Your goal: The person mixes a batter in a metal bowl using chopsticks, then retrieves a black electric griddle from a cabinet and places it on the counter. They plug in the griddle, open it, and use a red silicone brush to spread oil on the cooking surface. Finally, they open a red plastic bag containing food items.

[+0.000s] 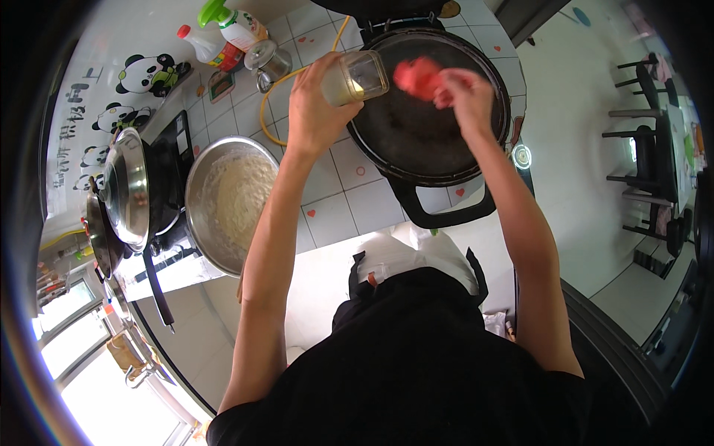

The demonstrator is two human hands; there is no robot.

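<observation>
My left hand [315, 106] grips a clear square-sided container [360, 78], tipped to the right at the left rim of a round black electric griddle [424, 136]. A little pale yellow liquid shows inside it. Over the griddle, my right hand [468, 97] holds a soft-looking red item [415, 78] between its fingers. That item is blurred, so its exact kind and whether it touches the cooking surface cannot be made out. The griddle's lid [379, 6] is raised at the back, and its black loop handle [440, 214] faces me.
A steel bowl [194, 206] of wet, lumpy batter [242, 195] stands left of my left forearm. Beyond it is a lidded pan [128, 195] with a jutting handle [157, 290]. A yellow cord [263, 114] crosses the tiles near a steel pot [270, 61] and a spray bottle [242, 30].
</observation>
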